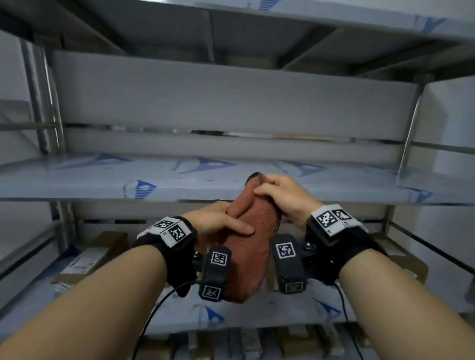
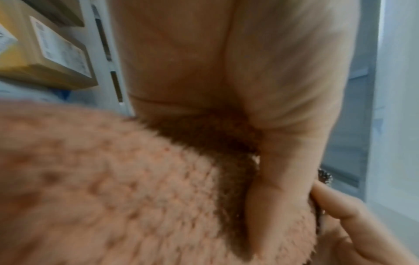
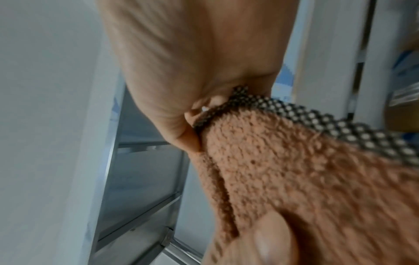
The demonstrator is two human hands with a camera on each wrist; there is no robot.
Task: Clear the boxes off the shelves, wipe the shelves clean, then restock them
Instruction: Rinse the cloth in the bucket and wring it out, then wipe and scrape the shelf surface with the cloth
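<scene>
Both hands hold a fuzzy orange-brown cloth with a dark checkered edge, in front of the bare middle shelf. My left hand grips its middle, thumb laid across the fabric. My right hand pinches the cloth's upper end. In the left wrist view the cloth fills the lower frame under my left hand. In the right wrist view my right hand pinches the checkered edge of the cloth. Cardboard boxes lie on the lower shelf.
Metal shelf posts stand left and right. An upper shelf hangs overhead. More boxes sit on the floor or lowest level below. A labelled box shows in the left wrist view. Wrist cables hang below my forearms.
</scene>
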